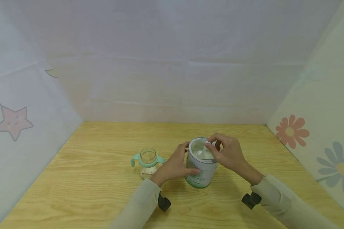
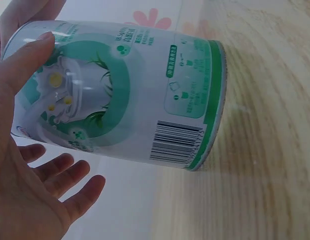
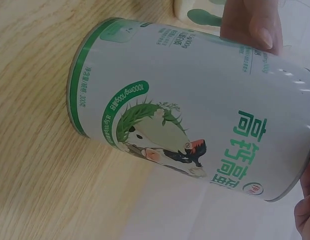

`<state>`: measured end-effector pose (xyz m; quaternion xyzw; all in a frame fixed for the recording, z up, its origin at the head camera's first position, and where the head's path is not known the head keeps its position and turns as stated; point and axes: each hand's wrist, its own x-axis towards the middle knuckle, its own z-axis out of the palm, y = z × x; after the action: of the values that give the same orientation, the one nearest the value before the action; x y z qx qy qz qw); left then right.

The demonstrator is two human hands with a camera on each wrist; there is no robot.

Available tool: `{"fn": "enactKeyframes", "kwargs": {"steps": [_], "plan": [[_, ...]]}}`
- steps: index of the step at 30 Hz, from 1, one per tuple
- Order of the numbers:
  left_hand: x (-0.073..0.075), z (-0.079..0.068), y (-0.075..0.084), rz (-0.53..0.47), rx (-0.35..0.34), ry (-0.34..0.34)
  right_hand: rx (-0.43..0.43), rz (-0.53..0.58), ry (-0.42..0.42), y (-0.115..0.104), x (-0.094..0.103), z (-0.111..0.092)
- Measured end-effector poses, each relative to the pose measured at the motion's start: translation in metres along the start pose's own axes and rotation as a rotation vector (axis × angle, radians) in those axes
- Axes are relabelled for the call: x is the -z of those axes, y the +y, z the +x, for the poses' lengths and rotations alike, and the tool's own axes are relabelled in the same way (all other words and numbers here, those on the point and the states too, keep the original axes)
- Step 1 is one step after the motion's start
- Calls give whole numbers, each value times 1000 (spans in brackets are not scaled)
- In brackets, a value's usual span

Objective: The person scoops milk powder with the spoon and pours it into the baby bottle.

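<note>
A white and green milk powder can (image 1: 200, 178) stands upright and uncapped on the table, pale powder showing inside its rim. My left hand (image 1: 175, 163) holds the can's left side, thumb across the front and fingers round the far side. In the left wrist view the thumb presses near the top of the can (image 2: 145, 90), its fingers spread beyond it. Over the opening, my right hand (image 1: 230, 152) pinches the handle of a white scoop (image 1: 203, 152), whose lower end is down inside the can. The right wrist view shows mostly the label of the can (image 3: 195, 115).
Left of the can, close to my left wrist, stands a baby bottle (image 1: 148, 162) with mint-green handles and an open top. The wooden table (image 1: 103, 190) meets pale cloth walls (image 1: 172, 89) at the back and sides.
</note>
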<state>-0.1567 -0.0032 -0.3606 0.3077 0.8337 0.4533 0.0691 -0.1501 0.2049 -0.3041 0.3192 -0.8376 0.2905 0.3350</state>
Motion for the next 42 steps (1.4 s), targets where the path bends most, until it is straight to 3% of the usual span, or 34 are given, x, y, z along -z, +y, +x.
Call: {"fn": "enactKeyframes", "kwargs": {"steps": [28,42], "plan": [[-8,-1,-6,-39,-59,13,-49,-5,-15,2,-8,-1],[-8,-1,-6,-18,-18,17,-98,39,-49,0,-10,-3]]}}
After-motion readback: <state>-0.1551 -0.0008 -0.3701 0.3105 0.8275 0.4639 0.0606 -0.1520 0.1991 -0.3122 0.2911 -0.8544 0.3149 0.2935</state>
